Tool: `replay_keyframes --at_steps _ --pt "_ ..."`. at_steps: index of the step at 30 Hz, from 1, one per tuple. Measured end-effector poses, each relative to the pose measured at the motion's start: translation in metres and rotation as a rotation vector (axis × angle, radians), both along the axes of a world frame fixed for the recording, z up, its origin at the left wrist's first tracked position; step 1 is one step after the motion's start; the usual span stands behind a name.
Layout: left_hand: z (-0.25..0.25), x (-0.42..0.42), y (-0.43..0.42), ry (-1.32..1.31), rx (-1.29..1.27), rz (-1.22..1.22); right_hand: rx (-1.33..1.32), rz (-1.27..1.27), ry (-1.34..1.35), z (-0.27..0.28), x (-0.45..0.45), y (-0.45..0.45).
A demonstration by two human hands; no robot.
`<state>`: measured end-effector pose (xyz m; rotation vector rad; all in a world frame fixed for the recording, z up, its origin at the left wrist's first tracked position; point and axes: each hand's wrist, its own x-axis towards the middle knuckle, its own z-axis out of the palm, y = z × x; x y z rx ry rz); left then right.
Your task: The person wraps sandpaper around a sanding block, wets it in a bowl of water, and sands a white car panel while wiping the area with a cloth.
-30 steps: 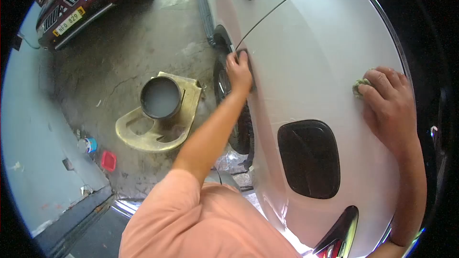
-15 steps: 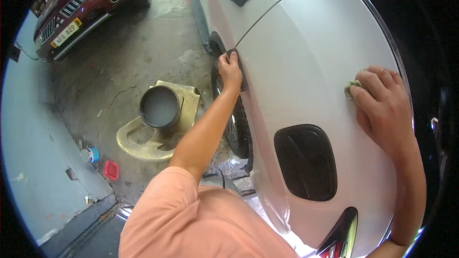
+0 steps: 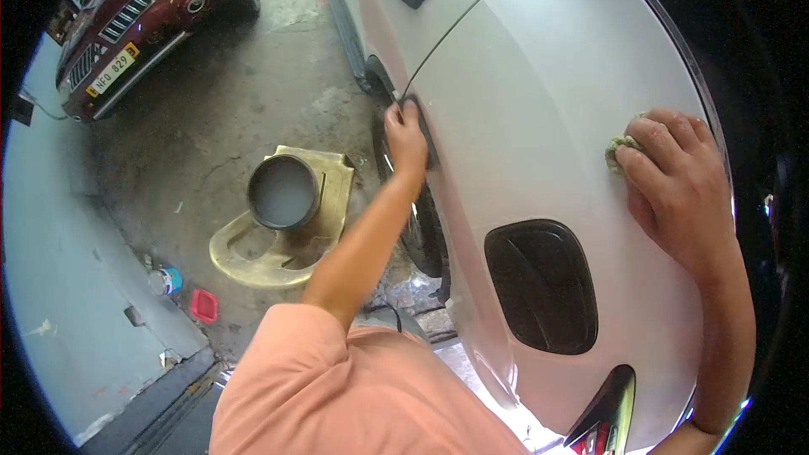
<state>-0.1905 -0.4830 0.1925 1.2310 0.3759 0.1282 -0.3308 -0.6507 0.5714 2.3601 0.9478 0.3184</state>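
Observation:
My left hand is closed on a dark flat pad, pressed to the edge of the pale car body above the rear wheel. Most of the pad is hidden behind the fingers. On the right, my right hand bends its fingers over a crumpled greenish rag, held against the same panel near its far edge. Below and between the hands is a dark fuel-filler cover.
A round tub of grey water stands on a yellowish plastic stool at my left. Beyond it is a dark red car. A pink dish and a small blue-labelled can lie near the pale wall.
My left hand with the pad has slid slightly down along the wheel-arch edge. The right hand stays nearly in place, with a little more of the rag showing.

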Motion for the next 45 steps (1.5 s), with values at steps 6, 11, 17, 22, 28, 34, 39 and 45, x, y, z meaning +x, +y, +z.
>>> replay_keyframes --at_steps 6,11,17,22,28,34,39,45 --pt "-0.008 -0.091 -0.034 -0.148 0.165 0.079 -0.008 -0.019 0.024 0.001 0.002 0.002" --pt "-0.006 0.014 0.002 0.018 -0.018 0.042 -0.013 -0.013 0.001 -0.001 0.000 0.002" --pt "-0.011 -0.124 -0.039 -0.112 0.109 0.015 -0.030 -0.034 0.004 -0.001 0.002 0.006" --pt "-0.012 -0.022 -0.007 0.013 0.060 0.067 -0.018 -0.037 0.010 0.000 0.002 0.008" --pt "-0.028 -0.072 -0.026 -0.028 0.141 0.048 -0.030 -0.084 0.060 0.002 0.000 0.004" --pt "-0.006 -0.036 -0.013 -0.003 0.119 0.104 -0.011 -0.046 0.016 0.000 0.002 0.006" --pt "-0.021 -0.030 -0.013 -0.006 0.124 0.063 -0.024 -0.028 -0.002 0.000 0.001 0.005" --pt "-0.022 -0.068 -0.029 -0.046 0.067 0.123 -0.011 -0.016 0.003 -0.002 0.003 0.004"
